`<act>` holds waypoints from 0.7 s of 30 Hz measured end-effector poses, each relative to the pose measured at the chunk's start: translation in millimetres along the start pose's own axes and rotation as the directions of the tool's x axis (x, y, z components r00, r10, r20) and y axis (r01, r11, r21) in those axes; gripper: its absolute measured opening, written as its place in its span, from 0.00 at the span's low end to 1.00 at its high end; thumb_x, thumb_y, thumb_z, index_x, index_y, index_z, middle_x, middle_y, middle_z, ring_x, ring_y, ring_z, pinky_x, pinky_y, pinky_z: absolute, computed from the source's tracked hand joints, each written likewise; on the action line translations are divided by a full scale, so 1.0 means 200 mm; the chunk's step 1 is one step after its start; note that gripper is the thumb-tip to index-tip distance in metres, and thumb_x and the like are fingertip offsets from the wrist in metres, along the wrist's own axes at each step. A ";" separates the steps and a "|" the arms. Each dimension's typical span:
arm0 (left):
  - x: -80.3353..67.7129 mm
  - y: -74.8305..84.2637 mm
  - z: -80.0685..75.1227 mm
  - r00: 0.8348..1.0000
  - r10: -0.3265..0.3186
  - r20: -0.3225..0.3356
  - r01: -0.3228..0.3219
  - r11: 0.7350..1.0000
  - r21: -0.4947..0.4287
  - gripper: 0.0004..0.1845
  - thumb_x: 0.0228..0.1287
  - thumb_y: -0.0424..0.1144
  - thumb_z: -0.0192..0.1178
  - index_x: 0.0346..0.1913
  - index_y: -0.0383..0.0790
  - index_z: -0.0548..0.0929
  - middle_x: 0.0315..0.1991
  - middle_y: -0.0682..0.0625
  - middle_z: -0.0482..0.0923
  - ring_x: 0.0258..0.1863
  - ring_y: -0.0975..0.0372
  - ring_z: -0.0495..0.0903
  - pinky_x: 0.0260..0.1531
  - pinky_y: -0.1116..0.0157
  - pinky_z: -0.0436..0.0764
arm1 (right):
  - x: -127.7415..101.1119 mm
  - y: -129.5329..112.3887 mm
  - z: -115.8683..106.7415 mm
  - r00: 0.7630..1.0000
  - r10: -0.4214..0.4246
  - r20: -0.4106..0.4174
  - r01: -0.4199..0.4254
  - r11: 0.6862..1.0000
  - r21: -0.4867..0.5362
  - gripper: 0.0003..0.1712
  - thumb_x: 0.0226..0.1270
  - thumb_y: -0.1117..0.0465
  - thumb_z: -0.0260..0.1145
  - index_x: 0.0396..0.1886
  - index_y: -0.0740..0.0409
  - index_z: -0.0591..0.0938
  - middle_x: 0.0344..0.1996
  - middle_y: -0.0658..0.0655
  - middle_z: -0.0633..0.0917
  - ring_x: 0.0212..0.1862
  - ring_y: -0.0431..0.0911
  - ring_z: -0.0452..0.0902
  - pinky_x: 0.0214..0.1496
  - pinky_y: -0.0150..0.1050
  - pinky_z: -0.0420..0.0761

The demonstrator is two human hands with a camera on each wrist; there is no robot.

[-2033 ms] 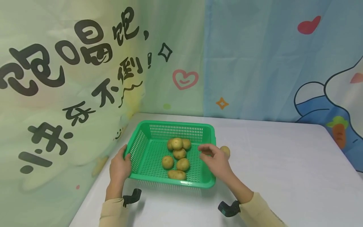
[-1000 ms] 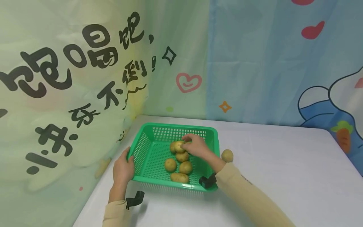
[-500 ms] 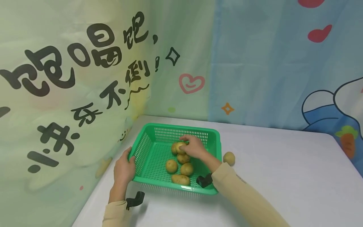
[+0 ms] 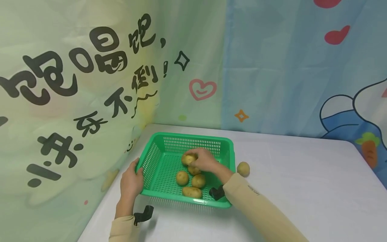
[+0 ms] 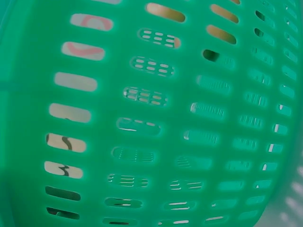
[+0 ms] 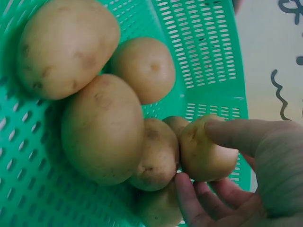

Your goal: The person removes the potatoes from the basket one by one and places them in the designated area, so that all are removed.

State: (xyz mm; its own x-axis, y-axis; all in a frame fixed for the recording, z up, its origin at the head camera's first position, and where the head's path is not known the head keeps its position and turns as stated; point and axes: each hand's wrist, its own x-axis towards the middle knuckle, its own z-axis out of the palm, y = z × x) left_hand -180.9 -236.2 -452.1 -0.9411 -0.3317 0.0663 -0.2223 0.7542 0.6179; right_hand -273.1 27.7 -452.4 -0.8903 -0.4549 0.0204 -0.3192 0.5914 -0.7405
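inside the green perforated plastic basket, at about 12 o'clock of the potato heap: right hand curled over the topmost small yellow-brown potato, thumb and fingertips pinching it where it rests against its neighbours. two seconds ago hovering spread and empty above the basket's 3 o'clock rim; a second ago already down on this same potato; since then merely closed tighter and drawn slightly toward 6 o'clock. reads as a grip just secured, with the potato not yet lifted clear of the pile. left hand wrapped on the basket's 9 o'clock rim, fingers over the edge, unmoved across all the frames, steadying it; left wrist view filled only by green slotted wall.

below the pinched potato, toward 6 o'clock: four more potatoes, among them a round one, another beside it, and an oblong one nearest the front wall. outside the basket, just off its 3 o'clock side: a single loose potato, lying where it lay before.

underneath everything: a pale white surface, basket pushed toward its 10 o'clock corner. behind, at 9 to 12 o'clock: a pastel green cloth backdrop with bold black characters and a pink heart; from 12 to 3 o'clock: a blue cartoon-printed cloth with red hearts and a carrot.
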 end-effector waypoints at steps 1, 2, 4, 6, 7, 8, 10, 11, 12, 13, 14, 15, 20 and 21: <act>0.00 0.00 0.00 1.000 -0.001 -0.001 0.001 1.000 0.001 0.25 0.69 0.41 0.45 0.67 0.44 0.60 0.59 0.36 0.67 0.41 0.49 0.75 0.35 0.53 0.71 | 0.00 0.00 0.00 1.000 -0.006 0.006 0.006 1.000 -0.020 0.28 0.47 0.68 0.67 0.52 0.48 0.79 0.49 0.52 0.79 0.47 0.46 0.73 0.41 0.40 0.74; 0.00 0.00 0.00 1.000 -0.001 -0.003 0.001 1.000 0.003 0.25 0.69 0.41 0.45 0.67 0.44 0.61 0.59 0.36 0.68 0.40 0.49 0.75 0.35 0.53 0.71 | 0.00 -0.01 0.01 1.000 -0.013 0.014 0.013 0.999 -0.032 0.29 0.46 0.68 0.67 0.52 0.48 0.79 0.49 0.52 0.79 0.46 0.46 0.73 0.41 0.40 0.74; 0.00 0.00 0.00 1.000 -0.001 -0.006 0.001 1.000 0.005 0.25 0.69 0.41 0.45 0.67 0.44 0.61 0.58 0.36 0.69 0.36 0.51 0.75 0.32 0.55 0.71 | 0.00 -0.02 0.01 0.999 -0.028 0.021 0.029 0.998 -0.062 0.31 0.45 0.69 0.67 0.54 0.49 0.78 0.49 0.51 0.79 0.47 0.46 0.73 0.41 0.39 0.74; 0.00 0.00 0.00 1.000 0.004 -0.010 -0.004 1.000 0.007 0.24 0.69 0.41 0.46 0.67 0.43 0.61 0.58 0.36 0.69 0.35 0.52 0.75 0.31 0.55 0.71 | -0.01 -0.02 0.02 0.999 -0.038 0.023 0.040 0.994 -0.099 0.31 0.46 0.69 0.67 0.55 0.49 0.77 0.48 0.51 0.78 0.47 0.45 0.72 0.42 0.38 0.74; 0.00 0.00 0.00 1.000 0.006 -0.012 -0.006 1.000 0.006 0.24 0.69 0.41 0.46 0.67 0.43 0.61 0.58 0.36 0.69 0.34 0.52 0.75 0.31 0.56 0.71 | -0.01 -0.02 0.02 0.999 -0.040 0.025 0.043 0.993 -0.108 0.32 0.45 0.69 0.67 0.55 0.49 0.77 0.48 0.51 0.78 0.46 0.45 0.72 0.42 0.38 0.74; 0.00 0.00 0.00 1.000 0.007 -0.013 -0.007 1.000 0.003 0.24 0.69 0.41 0.46 0.67 0.43 0.61 0.57 0.36 0.69 0.34 0.52 0.75 0.31 0.55 0.71 | -0.01 -0.02 0.02 0.999 -0.040 0.026 0.043 0.993 -0.112 0.32 0.45 0.69 0.68 0.55 0.50 0.76 0.47 0.51 0.77 0.45 0.45 0.72 0.40 0.38 0.74; 0.00 0.00 0.00 1.000 0.011 -0.016 -0.011 1.000 0.003 0.24 0.69 0.40 0.46 0.67 0.43 0.61 0.57 0.36 0.69 0.35 0.52 0.75 0.32 0.55 0.71 | -0.01 -0.02 0.02 0.999 -0.041 0.023 0.044 0.990 -0.131 0.33 0.44 0.69 0.69 0.55 0.50 0.76 0.45 0.51 0.77 0.42 0.45 0.72 0.38 0.38 0.74; 0.00 0.00 0.00 1.000 0.012 -0.017 -0.012 1.000 0.003 0.24 0.69 0.40 0.46 0.67 0.43 0.61 0.57 0.36 0.69 0.35 0.51 0.75 0.33 0.54 0.71 | -0.01 -0.02 0.02 0.999 -0.038 0.022 0.040 0.990 -0.132 0.33 0.44 0.69 0.69 0.55 0.50 0.76 0.44 0.52 0.76 0.41 0.45 0.72 0.37 0.38 0.74; 0.00 0.00 0.00 1.000 0.014 -0.017 -0.014 1.000 0.003 0.24 0.69 0.40 0.46 0.67 0.43 0.61 0.57 0.36 0.69 0.35 0.51 0.75 0.32 0.54 0.72 | -0.01 -0.02 0.02 0.999 -0.034 0.020 0.036 0.990 -0.133 0.33 0.44 0.68 0.69 0.55 0.50 0.76 0.43 0.52 0.75 0.40 0.45 0.72 0.36 0.37 0.74; 0.00 0.00 0.00 1.000 0.015 -0.018 -0.015 1.000 0.002 0.24 0.69 0.40 0.46 0.67 0.43 0.61 0.57 0.36 0.70 0.35 0.51 0.76 0.32 0.54 0.72 | -0.01 -0.02 0.02 0.999 -0.031 0.015 0.032 0.991 -0.133 0.34 0.43 0.68 0.69 0.55 0.50 0.75 0.43 0.53 0.75 0.40 0.46 0.71 0.35 0.37 0.74; 0.00 0.00 0.00 1.000 0.017 -0.017 -0.017 1.000 0.001 0.24 0.69 0.40 0.46 0.67 0.42 0.61 0.57 0.35 0.70 0.34 0.51 0.76 0.32 0.54 0.72 | -0.01 -0.02 0.02 1.000 -0.025 0.010 0.026 0.991 -0.131 0.34 0.42 0.68 0.69 0.55 0.50 0.75 0.43 0.53 0.74 0.39 0.46 0.71 0.35 0.37 0.74; 0.00 0.00 0.00 1.000 0.018 -0.017 -0.017 1.000 0.002 0.24 0.69 0.40 0.46 0.67 0.42 0.61 0.56 0.35 0.70 0.34 0.52 0.76 0.32 0.54 0.72 | -0.01 -0.02 0.02 1.000 -0.022 0.001 0.022 0.992 -0.125 0.34 0.42 0.68 0.69 0.55 0.49 0.75 0.43 0.54 0.73 0.39 0.46 0.71 0.35 0.37 0.74; -0.01 0.00 0.00 1.000 0.014 -0.008 -0.014 1.000 0.001 0.25 0.69 0.40 0.45 0.67 0.42 0.61 0.56 0.35 0.70 0.32 0.52 0.75 0.32 0.55 0.72 | -0.01 0.00 0.00 0.998 -0.018 -0.056 0.017 0.999 -0.029 0.33 0.40 0.68 0.68 0.53 0.51 0.76 0.43 0.55 0.72 0.39 0.46 0.70 0.33 0.36 0.74; -0.01 0.00 0.00 1.000 0.013 -0.007 -0.013 1.000 0.003 0.25 0.69 0.40 0.45 0.67 0.42 0.61 0.56 0.35 0.70 0.34 0.52 0.75 0.33 0.54 0.72 | -0.01 0.00 -0.01 0.997 -0.026 -0.068 0.025 1.000 -0.007 0.33 0.40 0.68 0.68 0.53 0.52 0.76 0.43 0.56 0.72 0.39 0.46 0.70 0.32 0.36 0.75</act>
State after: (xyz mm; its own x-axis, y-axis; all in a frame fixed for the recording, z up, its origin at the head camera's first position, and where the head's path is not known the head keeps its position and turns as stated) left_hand -179.5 -235.5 -452.2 -0.9420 -0.3260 0.0800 -0.2108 0.7599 0.6149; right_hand -271.8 29.5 -451.4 -0.9019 -0.4234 0.0853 -0.3439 0.5844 -0.7350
